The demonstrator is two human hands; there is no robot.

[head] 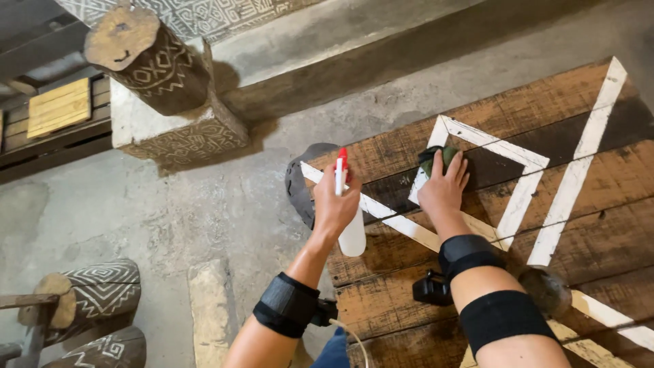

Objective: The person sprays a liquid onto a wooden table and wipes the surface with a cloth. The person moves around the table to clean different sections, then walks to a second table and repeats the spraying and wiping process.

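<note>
Near the middle of the frame the left hand (335,208) is closed around a white spray bottle (351,232) with a red nozzle at its top, held upright just above the left edge of the counter (599,225). The bottle's body hangs below the fist, and the red tip points up and slightly toward the upper part of the frame.

Just to the right, the right hand (444,187) lies flat with fingers spread, pressing a dark green cloth (439,158) onto the counter. The cloth shows only beyond the fingertips, bunched over one corner of a painted white line. The hand is open on it rather than clenched.

The counter fills the right half of the frame: dark, worn wooden planks crossed by broad white painted stripes forming angled shapes. Both forearms carry black bands, one at each wrist, and the right arm has a second band further up.

In the upper left a carved log stool (150,58) with white zigzag patterns leans on a patterned block (180,133). In the lower left stand more patterned stumps (95,293). Between them lies a grey concrete floor (157,211).
</note>
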